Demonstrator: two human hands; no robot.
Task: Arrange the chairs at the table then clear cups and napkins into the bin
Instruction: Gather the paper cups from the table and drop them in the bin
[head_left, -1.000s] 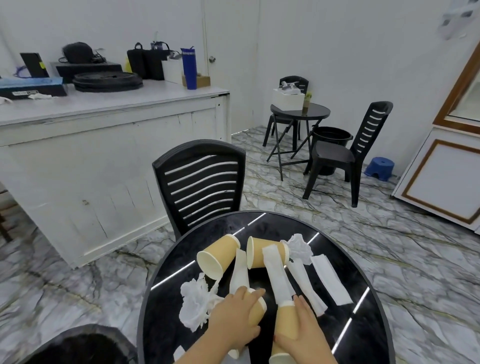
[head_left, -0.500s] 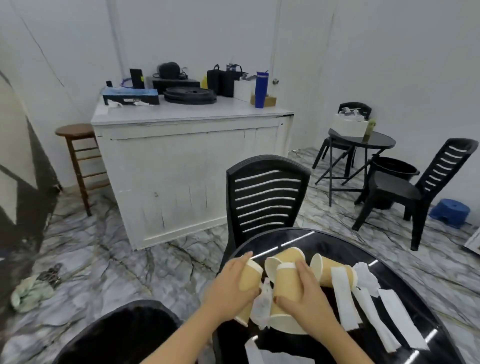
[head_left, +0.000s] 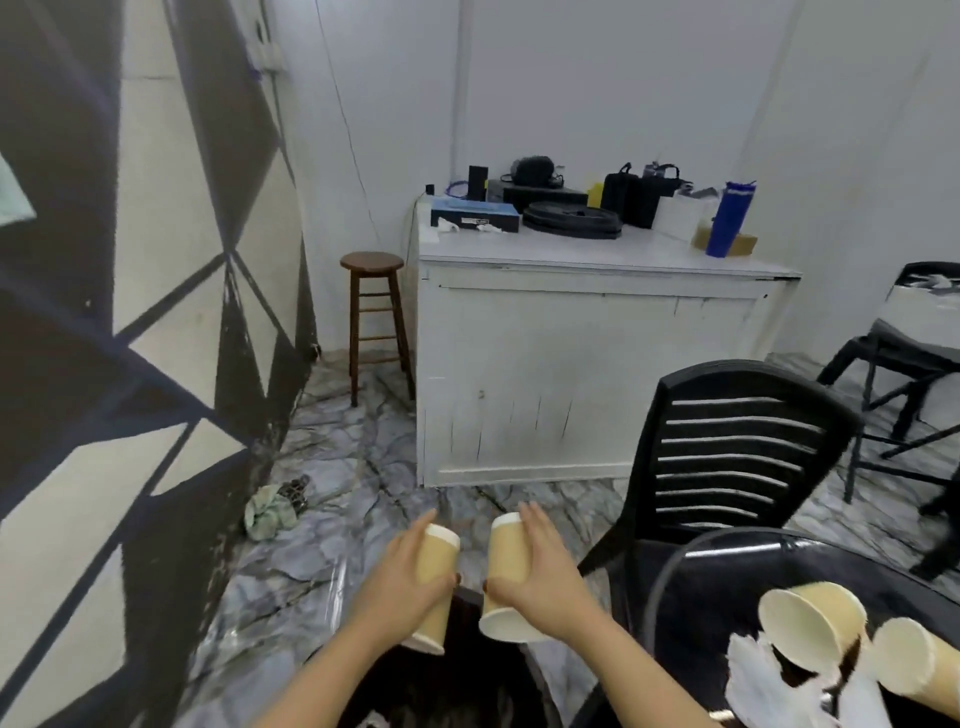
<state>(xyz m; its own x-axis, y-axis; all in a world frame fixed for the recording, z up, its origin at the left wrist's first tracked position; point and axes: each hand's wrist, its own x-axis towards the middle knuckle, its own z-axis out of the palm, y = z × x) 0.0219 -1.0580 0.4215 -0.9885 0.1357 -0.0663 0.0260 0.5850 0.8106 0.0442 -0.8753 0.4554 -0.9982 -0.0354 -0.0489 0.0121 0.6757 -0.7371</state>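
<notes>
Holding: the left hand (head_left: 400, 582) has its grip clamped on a tan paper cup with a white rim (head_left: 434, 582); the right hand (head_left: 540, 577) has its grip clamped on a second tan paper cup (head_left: 506, 577).
Cup positions: both held cups are upended, open mouths toward the person, side by side and close together but apart, above the dark opening of a black bin (head_left: 457, 675) at the bottom of the view.
Desk: a round glossy black desk (head_left: 727, 577) sits at lower right; two more tan paper cups (head_left: 810, 631) lie on their sides on it, beside crumpled white paper napkins (head_left: 763, 680).
Chair: a black slatted plastic chair (head_left: 727, 457) stands at the far edge of the desk, its back facing the camera.
Surroundings: a white cabinet counter (head_left: 571, 364) with a blue tumbler (head_left: 730, 218), and a brown wooden stool (head_left: 374, 322) beside it.
</notes>
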